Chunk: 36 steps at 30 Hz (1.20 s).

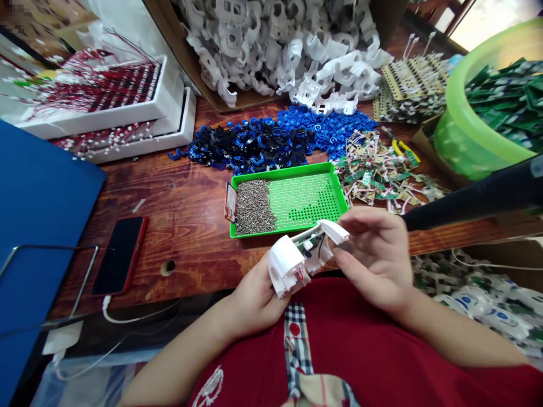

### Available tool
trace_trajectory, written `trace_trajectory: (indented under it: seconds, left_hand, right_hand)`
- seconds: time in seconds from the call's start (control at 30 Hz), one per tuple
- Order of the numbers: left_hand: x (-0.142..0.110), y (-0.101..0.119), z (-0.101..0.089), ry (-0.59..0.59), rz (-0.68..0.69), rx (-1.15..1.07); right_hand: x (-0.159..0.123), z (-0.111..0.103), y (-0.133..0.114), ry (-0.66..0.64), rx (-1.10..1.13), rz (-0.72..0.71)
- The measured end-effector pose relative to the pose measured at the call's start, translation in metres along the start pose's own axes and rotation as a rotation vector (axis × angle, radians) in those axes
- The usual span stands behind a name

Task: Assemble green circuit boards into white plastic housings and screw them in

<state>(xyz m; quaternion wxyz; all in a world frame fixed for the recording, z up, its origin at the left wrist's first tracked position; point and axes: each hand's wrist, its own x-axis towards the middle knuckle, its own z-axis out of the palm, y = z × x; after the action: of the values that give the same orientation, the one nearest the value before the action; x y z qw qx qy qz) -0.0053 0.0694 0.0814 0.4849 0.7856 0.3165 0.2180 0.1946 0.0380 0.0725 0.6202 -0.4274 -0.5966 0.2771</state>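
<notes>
My left hand (257, 294) is closed around the lower left end of a white plastic housing (286, 260), held tilted in front of my chest. Inside the housing sits a green circuit board (309, 243) with a white connector and dark and red wires. At the housing's right end, my right hand (379, 257) has its thumb and fingers closed on the edge; the fingertips are partly hidden. Just beyond the hands lies a green perforated tray (343, 198), with a heap of small metal screws (254, 209) on its left side.
Blue and black plastic parts (254, 138) lie behind the tray, below a carton of white shells (271, 56). Loose circuit boards (377, 169) and a green tub (458, 130) stand right, near a black bar (475, 195). A phone (120, 255) and foam trays (178, 121) are left.
</notes>
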Motion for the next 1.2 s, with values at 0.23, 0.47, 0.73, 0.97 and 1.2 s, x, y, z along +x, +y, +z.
trace_trajectory:
  seconds: [0.23,0.47,0.73,0.97,1.2]
  left_hand:
    - [0.005,-0.005,0.005,-0.081,-0.045,-0.035]
    - [0.026,0.004,0.016,-0.153,-0.006,-0.066]
    - [0.047,0.015,0.026,-0.170,0.161,0.131]
    - [0.057,0.017,0.027,-0.214,0.269,0.300]
    - [0.063,0.025,0.040,-0.249,0.137,0.301]
  right_hand:
    - [0.000,-0.002,0.004,-0.245,0.070,0.241]
    - [-0.003,-0.023,-0.003,-0.150,-0.098,0.150]
    - [-0.011,-0.045,-0.005,-0.065,-0.130,0.101]
    - [-0.015,-0.049,-0.006,-0.006,-0.128,0.071]
    - [-0.018,-0.062,-0.010,-0.112,0.113,0.296]
